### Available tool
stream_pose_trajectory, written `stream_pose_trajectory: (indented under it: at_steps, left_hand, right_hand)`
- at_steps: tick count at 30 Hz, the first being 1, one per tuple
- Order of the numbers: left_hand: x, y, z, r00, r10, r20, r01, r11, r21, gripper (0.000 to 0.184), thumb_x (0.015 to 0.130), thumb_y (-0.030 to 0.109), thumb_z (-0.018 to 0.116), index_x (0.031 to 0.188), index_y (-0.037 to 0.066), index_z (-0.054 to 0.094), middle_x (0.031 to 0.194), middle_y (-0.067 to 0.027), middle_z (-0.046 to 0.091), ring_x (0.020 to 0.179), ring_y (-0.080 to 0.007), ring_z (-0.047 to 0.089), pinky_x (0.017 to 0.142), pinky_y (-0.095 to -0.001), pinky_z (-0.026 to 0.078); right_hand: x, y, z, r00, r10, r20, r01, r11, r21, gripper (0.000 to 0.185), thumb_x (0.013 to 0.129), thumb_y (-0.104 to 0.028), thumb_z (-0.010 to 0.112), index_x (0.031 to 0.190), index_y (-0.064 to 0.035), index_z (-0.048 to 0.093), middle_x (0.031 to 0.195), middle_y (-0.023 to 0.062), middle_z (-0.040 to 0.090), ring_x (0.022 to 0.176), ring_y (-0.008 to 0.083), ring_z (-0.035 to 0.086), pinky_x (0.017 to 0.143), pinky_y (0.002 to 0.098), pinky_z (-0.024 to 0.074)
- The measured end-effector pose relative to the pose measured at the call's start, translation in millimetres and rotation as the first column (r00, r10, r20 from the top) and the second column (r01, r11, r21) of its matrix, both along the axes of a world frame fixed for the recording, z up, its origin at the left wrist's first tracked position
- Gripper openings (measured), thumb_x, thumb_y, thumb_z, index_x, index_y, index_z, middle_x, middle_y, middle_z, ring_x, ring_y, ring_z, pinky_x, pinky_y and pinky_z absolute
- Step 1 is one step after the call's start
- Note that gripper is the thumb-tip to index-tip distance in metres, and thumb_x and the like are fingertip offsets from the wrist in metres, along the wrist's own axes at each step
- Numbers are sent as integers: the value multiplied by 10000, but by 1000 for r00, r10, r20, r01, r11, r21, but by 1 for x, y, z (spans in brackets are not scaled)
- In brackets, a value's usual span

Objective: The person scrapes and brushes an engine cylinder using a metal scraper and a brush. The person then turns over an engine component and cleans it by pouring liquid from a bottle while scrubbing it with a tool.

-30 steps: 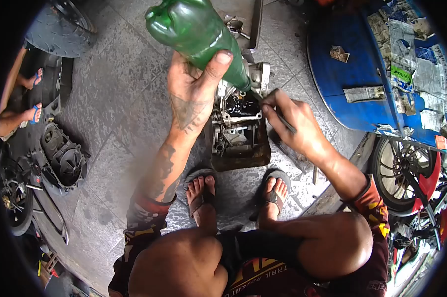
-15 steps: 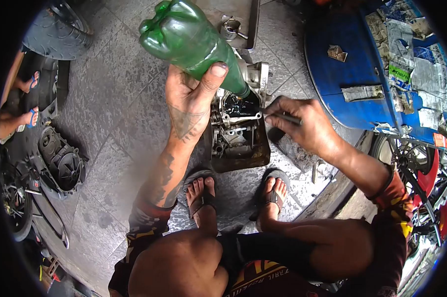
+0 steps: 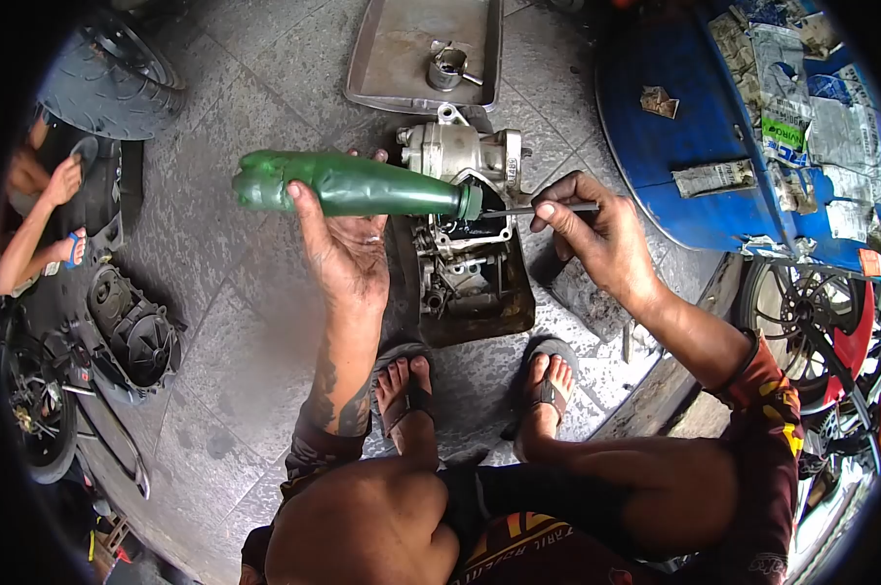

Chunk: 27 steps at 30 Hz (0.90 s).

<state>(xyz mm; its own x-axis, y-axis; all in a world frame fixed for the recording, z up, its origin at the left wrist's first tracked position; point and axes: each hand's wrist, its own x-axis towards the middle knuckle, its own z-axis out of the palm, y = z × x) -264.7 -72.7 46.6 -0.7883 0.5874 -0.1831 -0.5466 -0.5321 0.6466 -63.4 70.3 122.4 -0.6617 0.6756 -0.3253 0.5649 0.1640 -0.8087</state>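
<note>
A green plastic bottle lies nearly level in my left hand, with the thumb on its near side and fingers around the far side. Its green-capped end points right, above the open cavity of a metal engine block. Dark, wet-looking parts show inside the cavity. My right hand pinches a slim dark rod-like tool, whose tip reaches left to the bottle's cap. Whether the tip touches the cap I cannot tell. The engine sits in an oily pan.
Behind the engine, a metal tray holds a small metal cup. A blue drum stands at right, a motorcycle wheel below it. At left are an engine cover, a tire and another person's arm.
My left hand has lowered the bottle from a steep tilt to nearly level, its base moving left and down. The rod tip now shows beside the cap. Another person's hand has appeared at left.
</note>
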Motion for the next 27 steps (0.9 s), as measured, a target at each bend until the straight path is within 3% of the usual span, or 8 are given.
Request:
stream_pose_trajectory:
  at_steps: [3,5,10,15,18,21,25,27]
  left_hand:
    - [3,-8,-7,993,16,119,-18,1000,23,619,951,503,544,1362,62,406,1256,-179,565,1220,-417,530,1048,-542,446]
    - [2,-11,-10,988,15,151,-22,999,46,601,950,505,542,1345,67,428,1257,-172,571,1226,-419,524,1050,-541,445]
    - [-1,-12,-5,986,66,152,-67,998,-2,618,944,559,517,1263,30,484,1176,-145,612,1169,-386,575,1020,-504,473]
    - [1,-17,-5,979,82,189,-82,997,-4,614,940,566,518,1242,31,506,1152,-142,626,1164,-376,580,1016,-491,480]
    - [-1,-14,-6,983,61,171,-67,997,31,597,928,521,571,1276,44,485,1219,-154,602,1225,-405,534,1050,-505,452]
    - [1,-13,-5,979,52,199,-61,997,41,593,928,520,573,1265,39,489,1219,-153,602,1221,-401,539,1043,-501,460]
    - [5,-11,-5,978,26,205,-31,999,21,587,941,530,546,1258,39,491,1170,-139,619,1172,-365,580,1019,-482,488]
    - [3,-15,-5,979,7,206,-21,997,68,575,939,511,563,1276,53,479,1190,-143,610,1193,-359,566,1029,-490,480]
  right_hand:
    - [-6,-5,-7,987,113,-113,-92,980,176,227,917,-215,672,971,4,656,854,139,708,796,236,711,693,332,539]
    - [-16,-6,-12,892,375,-254,-230,858,458,216,916,-198,663,981,8,664,867,148,700,781,278,704,686,347,544]
    - [-17,8,-14,806,579,-127,-420,709,566,186,930,-154,629,963,25,669,931,148,689,796,316,694,694,363,558]
    - [-11,3,-15,812,553,-188,-385,749,540,182,941,-147,610,967,23,669,946,147,689,812,327,691,713,370,559]
    - [-9,11,-12,847,521,-110,-453,814,363,184,948,-146,588,981,15,670,936,156,691,821,333,689,737,383,548]
    - [-5,15,-8,867,497,-47,-428,788,442,190,953,-152,578,980,12,671,940,163,688,821,337,687,732,387,544]
    - [-17,8,-20,783,580,-224,-446,775,447,216,971,-177,569,960,5,684,877,172,684,765,318,692,682,400,542]
    - [-9,21,-9,903,430,23,-412,847,337,278,991,-227,549,943,9,686,757,177,670,588,282,671,607,390,526]
